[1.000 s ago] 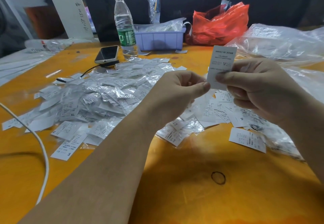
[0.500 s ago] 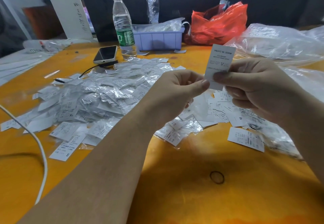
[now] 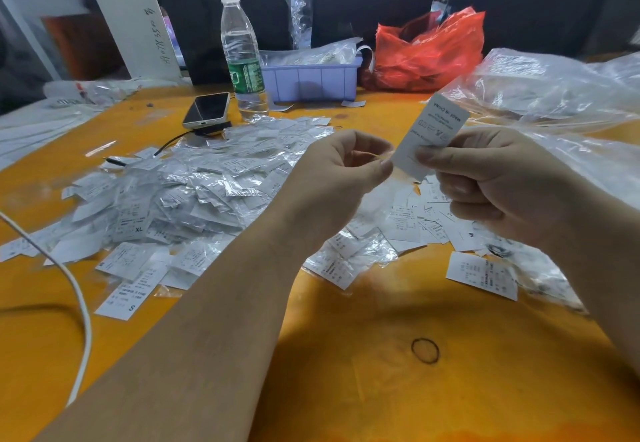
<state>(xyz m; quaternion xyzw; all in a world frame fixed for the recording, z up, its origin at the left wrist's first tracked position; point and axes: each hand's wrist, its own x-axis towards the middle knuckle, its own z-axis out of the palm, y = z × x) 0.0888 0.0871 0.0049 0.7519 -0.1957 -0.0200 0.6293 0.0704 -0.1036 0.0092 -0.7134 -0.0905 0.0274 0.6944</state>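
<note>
Grip, right: right hand (image 3: 491, 178) pinches the label (image 3: 433, 130) by its lower end, thumb on the printed face, fingers behind.
Grip, left: left hand (image 3: 343, 168) curled, thumb tip at the label's lower left edge; whether it pinches or only touches, cannot tell.
Label position: held in the air between both hands, above loose labels (image 3: 405, 223) on the table (image 3: 381, 389).
Long axis: runs up and away, tilted right; top end free.
Nearer hand: right has it; left just beside the bottom corner.
Hidden: label's lower end behind the right thumb; left fingertips tucked from view; small print unreadable.
</note>
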